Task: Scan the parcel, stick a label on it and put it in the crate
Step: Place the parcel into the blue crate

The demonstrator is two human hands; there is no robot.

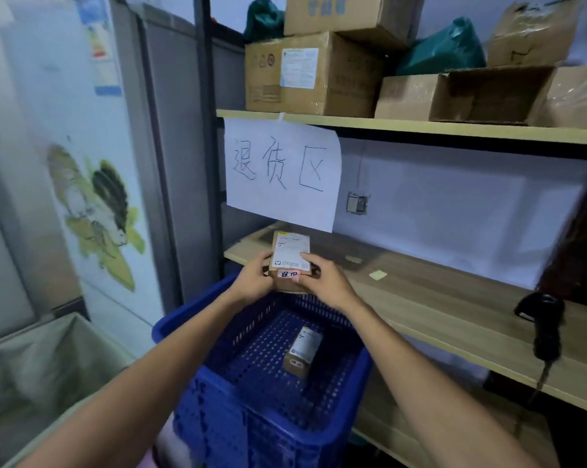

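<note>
A small brown cardboard parcel (pixel 290 253) with a white shipping slip is held over the far edge of the blue perforated crate (pixel 251 410). A red-bordered label (pixel 288 274) sits on its near edge. My left hand (pixel 253 282) grips the parcel's left side. My right hand (pixel 322 282) holds its right side, thumb by the label. Another small labelled parcel (pixel 303 351) lies on the crate's floor. A black handheld scanner (pixel 543 327) rests on the wooden shelf to the right.
The wooden shelf (pixel 437 298) carries small yellow notes (pixel 378 274). A white paper sign (pixel 282 172) hangs from the upper shelf, which holds several cardboard boxes (pixel 312 74) and green bags. A grey-lined bin (pixel 32 376) stands at the left, beside a fridge.
</note>
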